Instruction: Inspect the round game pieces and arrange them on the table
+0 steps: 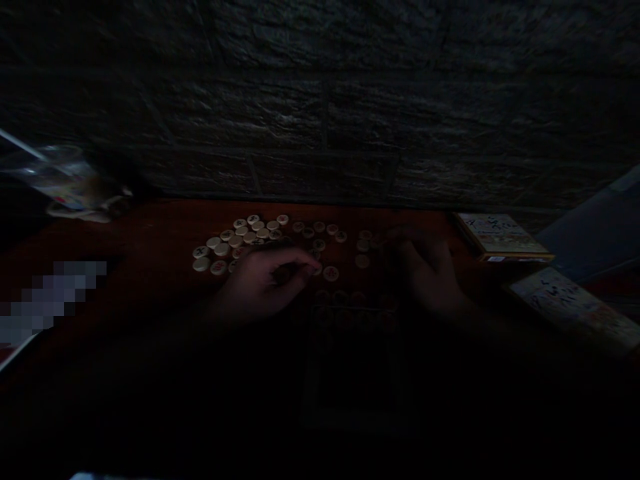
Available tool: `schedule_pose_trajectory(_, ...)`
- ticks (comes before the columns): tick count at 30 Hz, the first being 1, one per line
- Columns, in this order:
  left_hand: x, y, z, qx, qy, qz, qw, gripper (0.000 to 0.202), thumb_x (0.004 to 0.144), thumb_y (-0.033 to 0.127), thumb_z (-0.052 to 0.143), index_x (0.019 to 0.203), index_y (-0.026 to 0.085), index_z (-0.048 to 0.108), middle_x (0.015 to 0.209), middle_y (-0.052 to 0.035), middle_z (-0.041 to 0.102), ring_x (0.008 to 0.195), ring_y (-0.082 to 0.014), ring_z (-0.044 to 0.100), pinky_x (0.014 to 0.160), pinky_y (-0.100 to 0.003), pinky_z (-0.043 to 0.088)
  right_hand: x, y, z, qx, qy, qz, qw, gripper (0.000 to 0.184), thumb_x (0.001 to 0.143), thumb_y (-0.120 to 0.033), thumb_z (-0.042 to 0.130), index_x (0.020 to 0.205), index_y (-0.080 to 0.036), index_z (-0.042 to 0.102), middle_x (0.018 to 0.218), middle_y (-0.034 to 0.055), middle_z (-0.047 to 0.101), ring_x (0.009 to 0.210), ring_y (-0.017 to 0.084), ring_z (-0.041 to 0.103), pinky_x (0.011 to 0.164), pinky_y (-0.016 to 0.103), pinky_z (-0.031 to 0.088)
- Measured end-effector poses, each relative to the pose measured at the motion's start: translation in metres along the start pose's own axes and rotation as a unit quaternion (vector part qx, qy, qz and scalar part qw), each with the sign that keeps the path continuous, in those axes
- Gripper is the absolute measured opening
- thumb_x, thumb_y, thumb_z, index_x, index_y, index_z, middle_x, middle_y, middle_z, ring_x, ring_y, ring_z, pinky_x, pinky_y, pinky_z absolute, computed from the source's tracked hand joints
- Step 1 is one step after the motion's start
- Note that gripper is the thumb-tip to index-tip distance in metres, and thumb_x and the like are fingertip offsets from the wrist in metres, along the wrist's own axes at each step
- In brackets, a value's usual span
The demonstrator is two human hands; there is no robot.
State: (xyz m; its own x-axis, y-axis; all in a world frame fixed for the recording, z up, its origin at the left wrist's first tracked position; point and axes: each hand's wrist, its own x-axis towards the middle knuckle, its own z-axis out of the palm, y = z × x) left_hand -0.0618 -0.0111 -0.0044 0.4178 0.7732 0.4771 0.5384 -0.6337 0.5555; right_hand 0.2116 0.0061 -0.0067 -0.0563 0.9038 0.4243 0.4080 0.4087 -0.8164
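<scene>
Round pale xiangqi pieces (pixel 236 241) with red or black characters lie in a cluster at the left of the brown table. My left hand (pixel 270 277) reaches over them, thumb and forefinger pinched on the edge of a xiangqi piece (pixel 318 268). Just right of those fingertips lies a piece with a red character (pixel 331 273). My right hand (pixel 427 270) is beside a few pieces (pixel 363 245); its fingers are smeared and dark, so what they hold cannot be made out. In deep shadow in front is a box or tray (pixel 355 308) with rows of pieces near its far edge.
Two flat printed boxes (pixel 503 235) lie at the right. A clear plastic cup with a straw (pixel 65 177) stands at the far left, above a blurred-out pale flat object (pixel 50 303). A dark stone-block wall (pixel 320 113) rises behind the table. The near area is almost black.
</scene>
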Motion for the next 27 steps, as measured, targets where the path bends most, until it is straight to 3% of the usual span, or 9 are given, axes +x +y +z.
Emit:
schedule_pose_trajectory(5,-0.001,-0.001,0.0,0.007,-0.011,-0.007,1.0,0.015,0.096,0.028,0.063,0.098,0.024,0.078,0.093,-0.0005,0.083,0.082,-0.0173,0.077,0.073,-0.025,0.059,-0.002,-0.002,0.0,0.011,-0.017,-0.016,1.0,0.034,0.101,-0.043,0.054,0.086,-0.02,0.073,0.078,0.0038,0.071,0.076,0.02,0.067,0.069,0.032,0.052)
schedule_pose_trajectory(9,-0.001,0.002,-0.001,0.019,-0.033,-0.038,0.999,0.018,0.098,0.028,0.06,0.099,0.023,0.078,0.096,0.0008,0.082,0.086,-0.0151,0.077,0.077,-0.022,0.058,-0.004,-0.004,0.0,0.048,0.002,-0.02,0.999,0.039,0.099,-0.049,0.055,0.08,-0.02,0.073,0.067,0.0013,0.064,0.063,0.017,0.06,0.059,0.03,0.047)
schedule_pose_trajectory(16,-0.001,0.002,-0.002,0.026,-0.033,-0.044,0.998,0.018,0.099,0.027,0.061,0.103,0.025,0.078,0.098,0.0036,0.083,0.086,-0.0131,0.077,0.078,-0.02,0.057,-0.005,-0.019,-0.011,0.124,0.078,-0.015,0.989,0.046,0.102,-0.044,0.046,0.073,-0.023,0.075,0.06,0.003,0.063,0.055,0.018,0.056,0.054,0.033,0.042)
schedule_pose_trajectory(21,0.001,0.0,-0.002,0.051,-0.033,-0.041,0.997,0.019,0.098,0.031,0.061,0.104,0.025,0.078,0.1,0.0023,0.083,0.087,-0.0153,0.078,0.079,-0.023,0.059,0.005,-0.022,-0.019,0.13,0.132,-0.051,0.981,0.046,0.102,-0.043,0.049,0.07,-0.023,0.075,0.054,0.0015,0.059,0.048,0.016,0.051,0.049,0.031,0.036)
schedule_pose_trajectory(27,0.001,-0.007,-0.001,0.073,-0.029,-0.034,0.996,0.02,0.096,0.03,0.061,0.106,0.025,0.078,0.104,-0.0004,0.083,0.088,-0.0189,0.078,0.075,-0.028,0.06,0.023,-0.04,-0.039,0.112,0.193,-0.12,0.967,0.036,0.097,-0.029,0.057,0.062,-0.023,0.066,0.05,-0.0023,0.05,0.044,0.012,0.042,0.042,0.027,0.029)
